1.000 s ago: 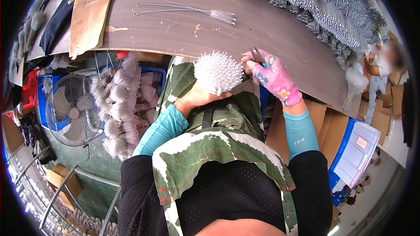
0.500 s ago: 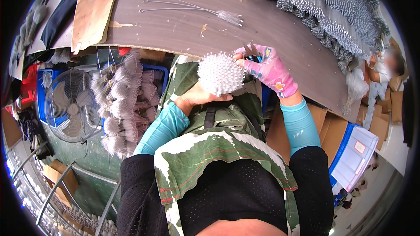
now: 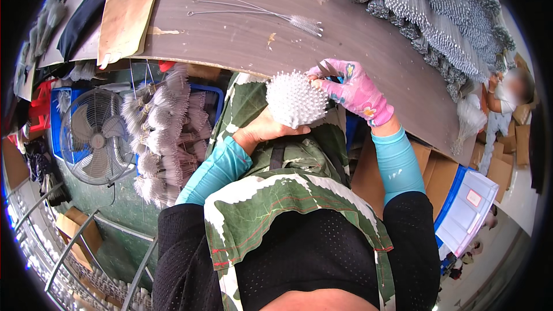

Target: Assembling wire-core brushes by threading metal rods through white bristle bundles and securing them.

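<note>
Beside the brown tabletop, the left hand grips a spiky white brush bundle; the gloved right hand — fingers curled around snips — has moved closer, now at the bundle's upper edge.

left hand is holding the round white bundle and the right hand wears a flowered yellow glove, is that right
Not quite: the flowered glove on the right hand is pink, not yellow, as the head view shows. The left hand does hold the round white bundle.
</note>
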Demonstrator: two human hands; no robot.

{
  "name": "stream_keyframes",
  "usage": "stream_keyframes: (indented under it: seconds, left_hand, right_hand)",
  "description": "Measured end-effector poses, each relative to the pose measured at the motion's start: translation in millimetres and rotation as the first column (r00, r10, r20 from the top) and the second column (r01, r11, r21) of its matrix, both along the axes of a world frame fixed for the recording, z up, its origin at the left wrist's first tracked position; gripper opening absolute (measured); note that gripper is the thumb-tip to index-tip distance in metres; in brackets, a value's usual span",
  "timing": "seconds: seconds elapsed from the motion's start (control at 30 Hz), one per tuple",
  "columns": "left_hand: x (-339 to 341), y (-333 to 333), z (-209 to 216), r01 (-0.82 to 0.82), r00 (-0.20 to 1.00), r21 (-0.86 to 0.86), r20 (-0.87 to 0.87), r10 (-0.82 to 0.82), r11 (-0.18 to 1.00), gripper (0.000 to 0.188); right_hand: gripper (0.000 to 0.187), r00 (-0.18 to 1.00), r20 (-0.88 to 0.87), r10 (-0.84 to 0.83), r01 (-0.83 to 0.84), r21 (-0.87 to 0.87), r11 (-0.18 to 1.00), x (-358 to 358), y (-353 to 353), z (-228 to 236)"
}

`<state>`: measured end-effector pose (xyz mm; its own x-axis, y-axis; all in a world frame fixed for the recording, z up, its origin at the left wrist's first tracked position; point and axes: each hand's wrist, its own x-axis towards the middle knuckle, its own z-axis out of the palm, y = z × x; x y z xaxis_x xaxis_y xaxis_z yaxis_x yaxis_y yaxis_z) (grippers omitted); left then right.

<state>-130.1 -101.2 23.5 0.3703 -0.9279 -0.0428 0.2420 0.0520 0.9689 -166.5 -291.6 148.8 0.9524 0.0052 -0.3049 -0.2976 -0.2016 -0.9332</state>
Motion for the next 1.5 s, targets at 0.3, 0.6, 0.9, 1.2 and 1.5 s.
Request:
stream_keyframes:
  seconds: [0.3, 0.6, 0.9, 1.2, 1.5]
  left_hand:
    - [3.4, 0.8, 27.1, 0.065, 0.956, -0.018, -0.284, -0.068, 0.998, 0.05]
    - [3.4, -0.5, 38.0, 0.109, 0.932, 0.0, -0.348, -0.102, 0.994, 0.041]
    - [-2.1, -9.4, 42.4, 0.171, 0.913, -0.013, -0.374, -0.163, 0.985, 0.035]
    - [-9.3, 4.6, 39.6, 0.013, 0.889, 0.056, -0.458, 0.014, 0.998, 0.049]
    - [-7.0, 8.9, 46.5, 0.132, 0.897, 0.153, -0.439, -0.053, 0.979, 0.058]
  right_hand:
    - [0.015, 0.958, 0.176, -0.225, 0.226, 0.014, 0.974, -15.0, 12.5, -19.9]
    - [0.014, 0.728, 0.292, -0.62, 0.542, 0.309, 0.782, -25.6, 7.8, 7.0]
    - [0.013, 0.416, 0.409, -0.812, 0.709, 0.413, 0.572, -18.2, -39.1, 38.4]
    - [0.01, 0.385, 0.02, -0.923, 0.571, 0.781, 0.255, -67.1, -72.3, -3.6]
    - [0.029, 0.649, 0.175, -0.74, 0.675, 0.315, 0.667, -75.2, -76.8, 55.7]
